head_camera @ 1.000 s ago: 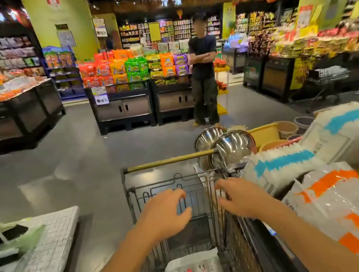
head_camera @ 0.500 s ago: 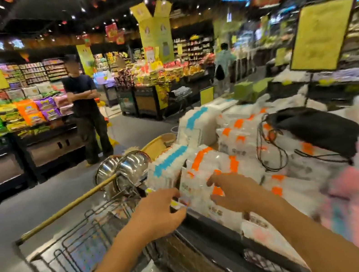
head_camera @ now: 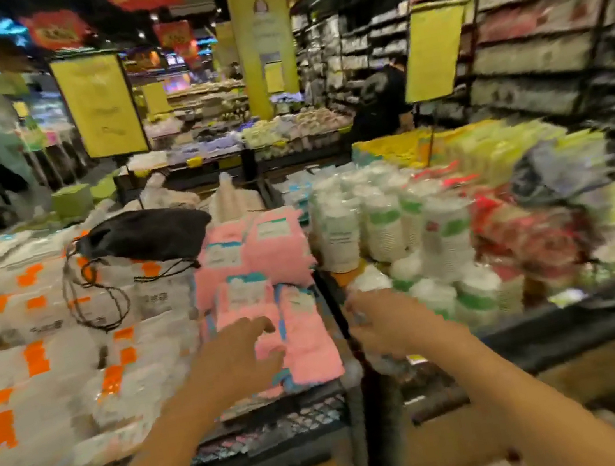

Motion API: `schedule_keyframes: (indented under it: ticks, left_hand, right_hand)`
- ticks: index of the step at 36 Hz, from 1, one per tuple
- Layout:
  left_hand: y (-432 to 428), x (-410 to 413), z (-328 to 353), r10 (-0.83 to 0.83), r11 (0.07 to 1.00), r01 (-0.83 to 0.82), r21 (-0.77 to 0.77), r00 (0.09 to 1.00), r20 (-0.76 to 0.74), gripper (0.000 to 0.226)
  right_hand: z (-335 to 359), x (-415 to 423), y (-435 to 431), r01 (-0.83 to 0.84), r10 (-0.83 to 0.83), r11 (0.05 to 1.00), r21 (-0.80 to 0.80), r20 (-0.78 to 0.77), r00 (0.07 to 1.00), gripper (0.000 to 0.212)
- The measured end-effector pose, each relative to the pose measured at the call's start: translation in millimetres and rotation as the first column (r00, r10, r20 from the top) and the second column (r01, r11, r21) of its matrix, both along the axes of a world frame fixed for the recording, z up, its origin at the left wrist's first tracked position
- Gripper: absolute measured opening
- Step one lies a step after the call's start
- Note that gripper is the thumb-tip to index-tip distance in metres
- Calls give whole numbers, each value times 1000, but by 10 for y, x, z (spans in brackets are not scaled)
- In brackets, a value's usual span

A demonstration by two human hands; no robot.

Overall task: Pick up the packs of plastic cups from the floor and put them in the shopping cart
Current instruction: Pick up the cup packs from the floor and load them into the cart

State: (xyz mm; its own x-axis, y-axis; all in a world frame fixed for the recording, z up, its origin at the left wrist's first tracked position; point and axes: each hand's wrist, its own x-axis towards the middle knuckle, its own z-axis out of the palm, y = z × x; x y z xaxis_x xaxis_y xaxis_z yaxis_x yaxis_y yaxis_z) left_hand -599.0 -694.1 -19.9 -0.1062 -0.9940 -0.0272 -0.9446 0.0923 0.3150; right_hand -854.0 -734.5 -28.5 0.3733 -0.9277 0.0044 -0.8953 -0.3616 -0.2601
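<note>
The picture is blurred by motion. Packs of plastic cups (head_camera: 387, 227), white with green labels, stand stacked on a display bin to the right. My left hand (head_camera: 237, 358) hovers with relaxed fingers over pink fluffy packs (head_camera: 265, 281) and holds nothing. My right hand (head_camera: 385, 321) reaches toward the lower cup packs at the bin's front, fingers loosely bent, empty as far as the blur shows. The shopping cart and the floor packs are out of view.
White packs with orange marks (head_camera: 41, 362) fill the left bin, with a black drawstring bag (head_camera: 145, 232) on top. A dark divider (head_camera: 337, 318) separates the bins. Yellow signs (head_camera: 98, 105) stand behind. Shelves (head_camera: 548, 26) line the right. People stand at the far left and by the right shelves.
My view has swung right, away from the cart, which has left the frame. Both hands have come off the cart and now hover over the display bins.
</note>
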Motion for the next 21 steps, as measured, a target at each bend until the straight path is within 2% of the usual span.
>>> schedule_keyframes:
  ticks: [5, 11, 17, 21]
  left_hand:
    - [-247, -1377, -57, -215, 976, 216, 24, 976, -35, 57]
    - [-282, -2907, -181, -416, 907, 419, 29, 906, -76, 48]
    - [-269, -3920, -365, -597, 798, 601, 37, 798, -76, 41]
    - [-359, -4423, -456, -694, 712, 700, 50, 713, -100, 46]
  right_hand:
    - [-14, -1518, 387, 218, -217, 975, 44, -22, 976, 47]
    - [-145, -3001, 1007, 472, -472, 881, 39, -22, 882, 37]
    - [-375, -3905, 1581, 667, -667, 744, 35, -6, 745, 36]
    - [-493, -4235, 1799, 763, -769, 638, 101, 46, 637, 38]
